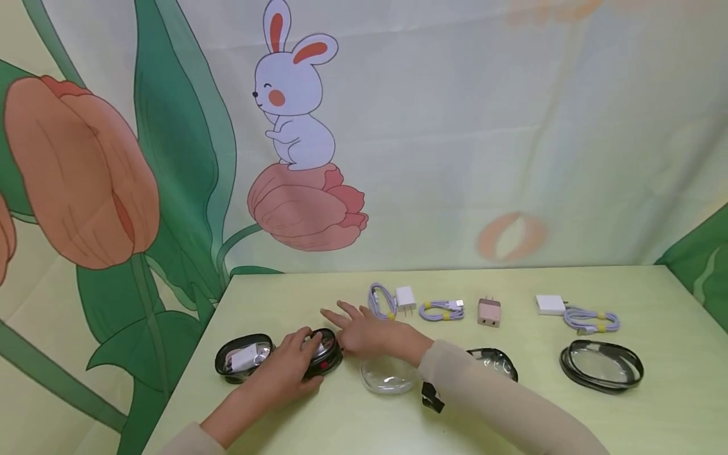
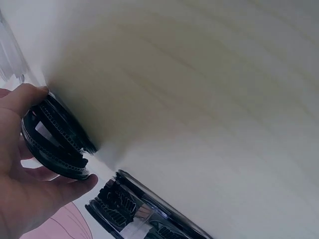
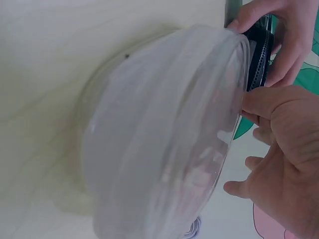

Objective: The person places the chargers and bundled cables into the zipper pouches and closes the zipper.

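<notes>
A small round zip case with a clear top and black zippered edging stands on the table under my left hand. My left thumb and fingers grip it from both sides, and its zipped edge shows in the left wrist view. Something pale lies inside. My right hand is at the case's far right edge. In the right wrist view, the right thumb and forefinger pinch at that black zippered edge, while the other fingers spread away; what lies between the fingertips is hidden. A transparent case stands close beside the right hand.
At left sits a black-edged case holding a white charger. Further right are two more black-edged cases, one partly behind the right sleeve. Along the back lie lilac cables, white chargers and a pink charger.
</notes>
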`<state>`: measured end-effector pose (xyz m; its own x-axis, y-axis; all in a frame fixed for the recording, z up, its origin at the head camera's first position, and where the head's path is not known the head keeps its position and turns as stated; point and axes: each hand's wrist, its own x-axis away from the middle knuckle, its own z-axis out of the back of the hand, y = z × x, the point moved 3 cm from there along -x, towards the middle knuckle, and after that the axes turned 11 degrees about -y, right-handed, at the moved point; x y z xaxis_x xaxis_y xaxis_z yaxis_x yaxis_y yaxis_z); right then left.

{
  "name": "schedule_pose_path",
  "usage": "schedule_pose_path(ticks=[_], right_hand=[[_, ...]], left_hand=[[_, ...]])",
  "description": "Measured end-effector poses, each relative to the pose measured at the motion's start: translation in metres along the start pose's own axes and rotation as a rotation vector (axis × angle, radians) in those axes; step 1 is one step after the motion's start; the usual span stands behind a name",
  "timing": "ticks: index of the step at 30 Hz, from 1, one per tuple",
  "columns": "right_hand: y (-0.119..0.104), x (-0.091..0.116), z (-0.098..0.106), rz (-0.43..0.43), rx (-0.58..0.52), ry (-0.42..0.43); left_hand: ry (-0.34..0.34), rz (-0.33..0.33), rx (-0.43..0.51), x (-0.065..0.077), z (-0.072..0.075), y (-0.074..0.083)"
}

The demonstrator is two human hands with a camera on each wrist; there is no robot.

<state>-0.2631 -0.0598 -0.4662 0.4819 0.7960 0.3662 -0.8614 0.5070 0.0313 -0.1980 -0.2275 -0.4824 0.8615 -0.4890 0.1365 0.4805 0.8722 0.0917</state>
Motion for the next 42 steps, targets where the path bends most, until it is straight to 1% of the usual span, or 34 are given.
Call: schedule_pose_path(ticks=[4, 8, 11, 15, 20, 23, 26, 29, 31, 35, 38, 40, 42], right_hand=[[-0.002, -0.001, -0.001, -0.059, 0.013, -0.045], [-0.001, -0.002, -0.002, -0.082, -0.011, -0.068], [0.001, -0.002, -0.002, -0.079, -0.036, -0.034], [0.002, 0.000, 0.000, -0.067, -0.032, 0.021], [0.000, 0.004, 0.004, -0.054, -0.003, 0.031], [0.000, 0.003, 0.006, -0.076, -0.030, 0.060], [0.003, 0.001, 0.008, -0.123, -0.070, 0.117], [0.007, -0.003, 0.004, -0.165, -0.091, 0.167], [0.009, -0.004, 0.002, -0.179, -0.099, 0.195], [0.012, -0.006, -0.002, -0.173, -0.096, 0.234], [0.012, -0.007, -0.003, -0.156, -0.068, 0.248], [0.011, -0.006, -0.004, -0.146, -0.048, 0.255], [0.010, -0.006, -0.004, -0.137, -0.041, 0.260]], left_hand=[[0.005, 0.025, -0.002, -0.002, -0.002, 0.000], [0.010, 0.075, -0.016, -0.004, -0.004, 0.000], [0.023, 0.102, -0.040, -0.006, -0.003, 0.002], [0.045, 0.124, -0.078, -0.007, 0.000, 0.006], [0.047, 0.148, -0.082, -0.010, 0.001, 0.009], [0.039, 0.172, -0.064, -0.009, 0.001, 0.011], [0.017, 0.188, -0.040, -0.008, 0.003, 0.010], [-0.007, 0.173, -0.037, -0.002, 0.002, 0.007], [-0.009, 0.137, -0.033, 0.003, 0.002, 0.004], [-0.010, 0.008, -0.019, 0.010, 0.001, -0.004], [-0.050, -0.067, -0.008, 0.012, -0.001, -0.007], [-0.072, -0.083, -0.021, 0.012, -0.002, -0.007], [-0.069, -0.081, -0.046, 0.011, -0.002, -0.006]])
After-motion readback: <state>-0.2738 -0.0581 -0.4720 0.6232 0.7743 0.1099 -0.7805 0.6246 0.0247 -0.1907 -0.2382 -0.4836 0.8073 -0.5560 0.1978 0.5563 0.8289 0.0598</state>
